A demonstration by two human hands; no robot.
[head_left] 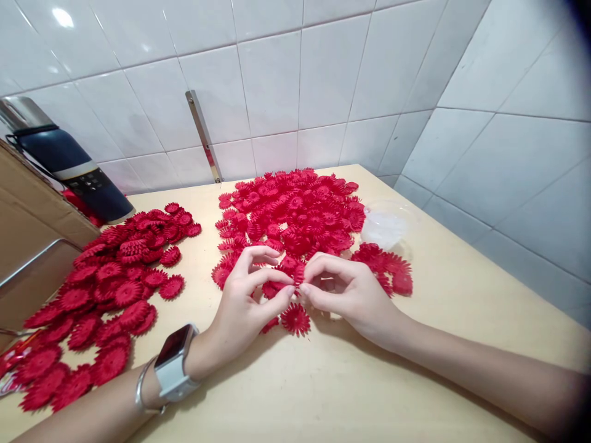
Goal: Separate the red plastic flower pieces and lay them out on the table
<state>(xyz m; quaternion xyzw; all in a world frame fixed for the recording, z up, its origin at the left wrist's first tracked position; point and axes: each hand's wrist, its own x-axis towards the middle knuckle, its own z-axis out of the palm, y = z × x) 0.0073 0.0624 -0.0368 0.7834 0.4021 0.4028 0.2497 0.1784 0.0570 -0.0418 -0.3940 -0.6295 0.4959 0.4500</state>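
My left hand (253, 294) and my right hand (353, 295) meet at their fingertips over the table. Thumb and forefinger of each are pinched together, with a small red piece between the two pinches; its outline is partly hidden by the fingers. Just below lies a single red flower-shaped piece (295, 319), flat on the wood. Behind my hands spreads a large pile of red flower pieces (295, 206), and a smaller cluster (399, 274) lies to the right of my right hand.
Another red pile (111, 289) covers the table's left side. A dark blue bottle (74, 163) and a cardboard box (37, 221) stand at the left. A clear plastic container (383, 227) sits right of the big pile. Tiled walls (272, 80) rise behind the table (415, 394).
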